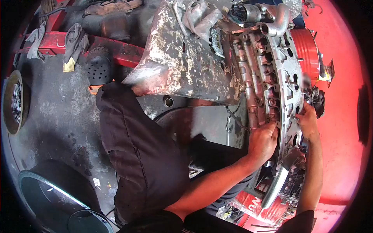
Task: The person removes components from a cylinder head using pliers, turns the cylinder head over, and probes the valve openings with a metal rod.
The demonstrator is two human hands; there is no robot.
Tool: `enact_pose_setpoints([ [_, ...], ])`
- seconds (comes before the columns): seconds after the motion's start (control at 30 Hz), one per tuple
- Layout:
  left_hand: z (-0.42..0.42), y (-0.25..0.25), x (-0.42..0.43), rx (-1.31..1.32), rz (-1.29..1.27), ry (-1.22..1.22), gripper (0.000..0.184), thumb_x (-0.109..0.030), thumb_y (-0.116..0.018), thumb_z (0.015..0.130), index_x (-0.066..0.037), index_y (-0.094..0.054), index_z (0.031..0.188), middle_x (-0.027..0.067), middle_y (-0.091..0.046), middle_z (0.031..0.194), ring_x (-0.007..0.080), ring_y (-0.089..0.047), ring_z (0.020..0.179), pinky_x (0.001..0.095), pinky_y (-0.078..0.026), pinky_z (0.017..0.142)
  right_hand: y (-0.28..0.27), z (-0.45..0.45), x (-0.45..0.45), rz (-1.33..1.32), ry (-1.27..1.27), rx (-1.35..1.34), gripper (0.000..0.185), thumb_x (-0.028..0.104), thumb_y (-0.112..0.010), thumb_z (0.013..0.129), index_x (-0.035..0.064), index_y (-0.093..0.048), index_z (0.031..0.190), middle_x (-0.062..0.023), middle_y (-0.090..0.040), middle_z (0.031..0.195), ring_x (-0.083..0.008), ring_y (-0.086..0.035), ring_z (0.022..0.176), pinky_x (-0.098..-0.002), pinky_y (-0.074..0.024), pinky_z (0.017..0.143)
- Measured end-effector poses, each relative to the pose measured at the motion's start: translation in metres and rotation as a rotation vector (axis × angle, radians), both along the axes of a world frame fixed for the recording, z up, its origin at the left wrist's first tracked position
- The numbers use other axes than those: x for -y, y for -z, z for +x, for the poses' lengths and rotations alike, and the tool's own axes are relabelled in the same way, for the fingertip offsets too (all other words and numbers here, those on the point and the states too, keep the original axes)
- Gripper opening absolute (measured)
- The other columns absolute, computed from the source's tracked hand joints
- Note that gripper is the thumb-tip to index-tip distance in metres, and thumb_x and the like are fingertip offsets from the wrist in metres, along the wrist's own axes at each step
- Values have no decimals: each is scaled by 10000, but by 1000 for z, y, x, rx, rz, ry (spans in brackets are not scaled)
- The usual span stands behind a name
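A long metal engine cylinder head (258,73) runs down the right of the view, with a pale flange or manifold plate (288,91) along its right side. Against the lower part of its edge my left hand (264,143) is closed, fingers curled and the fingertips partly hidden. My right hand (309,121) is at the flange's outer side, its thumb and fingers pinched at a short stud (295,117) that sticks out there. More studs and dark oval ports line the flange. A curved metal pipe (276,24) sits at the top end.
A worn, paint-flaked stand (186,58) is left of the cylinder head. A red drum (305,54) stands behind it. On the floor are a dark tub (58,171), a round pan of small parts (11,103) and a red frame with rags (75,37). Engine parts lie lower right.
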State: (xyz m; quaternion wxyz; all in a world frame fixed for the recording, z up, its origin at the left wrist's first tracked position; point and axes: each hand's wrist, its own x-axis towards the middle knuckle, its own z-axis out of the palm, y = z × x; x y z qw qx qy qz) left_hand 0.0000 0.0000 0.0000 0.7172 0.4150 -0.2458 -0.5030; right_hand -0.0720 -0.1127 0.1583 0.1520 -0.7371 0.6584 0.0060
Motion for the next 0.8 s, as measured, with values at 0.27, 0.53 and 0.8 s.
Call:
enact_pose_setpoints([
  [0.27, 9, 5, -6, -100, -95, 14, 132, -48, -543, 883, 31, -559, 987, 238, -594, 696, 408, -622, 678, 496, -469, 587, 4, -12, 1, -7, 1, -11, 337, -113, -562, 729, -22, -634, 1046, -39, -688, 875, -73, -600, 726, -238, -478, 647],
  [0.53, -4, -2, -1, -16, -92, -217, 58, 24, -580, 819, -7, -533, 831, 226, -537, 662, 416, -581, 620, 476, -421, 538, 8, -17, 2, -60, -26, 55, 333, -100, -567, 726, -19, -631, 1043, -28, -680, 841, -65, -590, 716, -243, -476, 642],
  [0.8, -3, -6, -5, -63, 21, -308, 91, 48, -566, 786, 2, -493, 757, 232, -521, 655, 418, -554, 586, 484, -395, 523, -3, -14, -4, -104, -98, -258, 348, -83, -570, 717, -23, -619, 1057, 24, -605, 753, -49, -489, 622, -231, -375, 535],
])
